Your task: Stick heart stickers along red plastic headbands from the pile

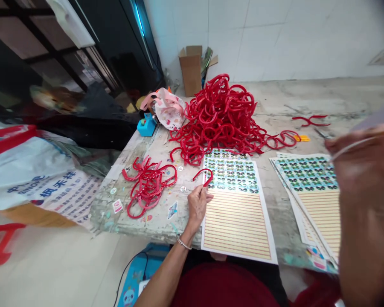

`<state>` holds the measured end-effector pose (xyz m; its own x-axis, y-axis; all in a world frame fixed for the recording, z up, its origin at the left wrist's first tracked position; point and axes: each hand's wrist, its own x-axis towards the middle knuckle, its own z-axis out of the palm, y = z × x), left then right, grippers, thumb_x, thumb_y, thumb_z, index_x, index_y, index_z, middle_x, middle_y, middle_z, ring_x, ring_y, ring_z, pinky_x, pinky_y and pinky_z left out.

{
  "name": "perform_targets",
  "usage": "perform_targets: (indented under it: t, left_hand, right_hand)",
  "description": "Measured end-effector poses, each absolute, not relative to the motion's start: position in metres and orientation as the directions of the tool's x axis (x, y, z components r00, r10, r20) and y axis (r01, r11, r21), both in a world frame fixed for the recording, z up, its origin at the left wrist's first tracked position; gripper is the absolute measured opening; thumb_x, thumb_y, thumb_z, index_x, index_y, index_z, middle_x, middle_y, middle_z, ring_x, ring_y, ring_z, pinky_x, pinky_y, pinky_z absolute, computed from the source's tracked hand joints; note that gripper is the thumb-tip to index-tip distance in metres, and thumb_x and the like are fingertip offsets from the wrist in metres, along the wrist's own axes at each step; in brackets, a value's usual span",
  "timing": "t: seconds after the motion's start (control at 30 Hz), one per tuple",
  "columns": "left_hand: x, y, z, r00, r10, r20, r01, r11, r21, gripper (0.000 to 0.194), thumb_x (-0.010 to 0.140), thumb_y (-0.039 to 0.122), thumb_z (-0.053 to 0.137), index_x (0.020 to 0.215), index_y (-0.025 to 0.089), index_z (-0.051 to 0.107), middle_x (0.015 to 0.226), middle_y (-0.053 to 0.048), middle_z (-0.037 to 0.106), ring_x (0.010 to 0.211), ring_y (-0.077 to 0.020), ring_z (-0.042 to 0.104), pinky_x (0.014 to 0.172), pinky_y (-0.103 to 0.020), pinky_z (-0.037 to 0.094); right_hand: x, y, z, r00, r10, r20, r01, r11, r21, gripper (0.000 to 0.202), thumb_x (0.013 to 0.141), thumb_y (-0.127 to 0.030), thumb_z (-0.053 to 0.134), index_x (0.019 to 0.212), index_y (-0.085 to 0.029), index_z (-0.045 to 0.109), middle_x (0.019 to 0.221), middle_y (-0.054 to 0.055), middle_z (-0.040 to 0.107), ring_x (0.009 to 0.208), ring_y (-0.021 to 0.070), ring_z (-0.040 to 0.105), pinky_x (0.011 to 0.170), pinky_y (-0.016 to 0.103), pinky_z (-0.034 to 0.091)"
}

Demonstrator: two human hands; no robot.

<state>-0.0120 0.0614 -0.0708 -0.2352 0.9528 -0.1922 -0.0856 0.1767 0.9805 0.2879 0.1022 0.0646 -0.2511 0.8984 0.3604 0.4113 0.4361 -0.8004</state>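
Note:
My left hand (pixel 197 204) is closed around one end of a red headband (pixel 210 174), whose curved part sticks out above the fingers. Beneath its fingertips lies a printed sheet (pixel 235 226) with dark bow-like pictures at the top and yellow strips below. My right hand (pixel 361 157) is raised near the camera at the right, its fingers smeared by motion. A thin whitish line crosses it; whether this is something held is unclear. Behind that hand, more printed sheets (pixel 310 170) lie stacked and partly hidden.
A large heap of red headbands (pixel 220 115) fills the table's middle; a smaller pile of dotted ones (pixel 150 187) lies left. Beyond stand a cardboard box (pixel 192 72), a white-pink bag (pixel 169 108) and a blue tape dispenser (pixel 146 125). Loose red headbands (pixel 310 120) lie at back right.

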Motion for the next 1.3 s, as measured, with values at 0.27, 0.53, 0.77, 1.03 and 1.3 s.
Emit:
perform_targets:
  t: [0.27,0.53,0.77,1.03,1.3]
  left_hand:
    - [-0.004,0.047,0.005,0.0,0.992,-0.127,-0.302,0.121,0.946,0.026,0.083,0.038,0.056,0.086,0.014,0.065,0.08,-0.006,0.067,0.071,-0.0136,0.064,0.07,-0.025,0.052]
    - [0.002,0.043,0.014,-0.034,0.976,-0.216,-0.428,0.181,0.885,0.025,0.08,0.037,0.06,0.084,0.012,0.065,0.08,-0.006,0.068,0.07,-0.0134,0.064,0.07,-0.025,0.051]
    - [0.005,0.049,0.017,-0.066,0.966,-0.25,-0.594,0.163,0.788,0.021,0.079,0.033,0.062,0.085,0.013,0.065,0.08,-0.005,0.067,0.072,-0.0122,0.064,0.072,-0.025,0.051]
    - [0.015,0.04,0.017,-0.012,0.969,-0.246,-0.572,0.195,0.796,0.02,0.08,0.032,0.062,0.084,0.013,0.066,0.08,-0.005,0.068,0.068,-0.0111,0.063,0.069,-0.024,0.05]
    - [0.011,0.032,0.006,-0.029,0.953,-0.3,-0.522,0.242,0.818,0.024,0.078,0.035,0.063,0.086,0.013,0.069,0.097,-0.008,0.068,0.068,-0.0102,0.061,0.067,-0.024,0.05]
  right_hand:
    - [0.169,0.089,0.038,-0.521,0.797,0.305,0.479,0.569,-0.669,0.012,0.084,-0.03,0.056,0.081,-0.019,0.056,0.077,0.003,0.06,0.072,0.0162,0.052,0.068,0.03,0.041]
    - [0.172,0.081,0.033,-0.417,0.794,0.442,0.773,0.566,-0.287,0.027,0.082,-0.046,0.056,0.081,-0.019,0.053,0.077,0.009,0.059,0.075,0.0233,0.051,0.069,0.035,0.035]
    - [0.166,0.037,-0.027,-0.259,0.941,0.217,0.679,0.337,-0.652,0.024,0.079,-0.044,0.061,0.078,-0.021,0.057,0.074,0.006,0.059,0.071,0.0225,0.053,0.066,0.037,0.043]
    - [0.135,0.037,-0.027,-0.029,0.977,-0.213,-0.42,-0.205,-0.884,0.02,0.078,-0.041,0.063,0.085,-0.023,0.062,0.079,0.001,0.063,0.066,0.0139,0.057,0.062,0.029,0.05]
    - [0.146,0.043,0.01,0.206,0.949,0.239,0.044,0.235,-0.971,0.011,0.081,-0.031,0.061,0.078,-0.022,0.056,0.091,0.004,0.059,0.088,0.0184,0.056,0.082,0.034,0.045]
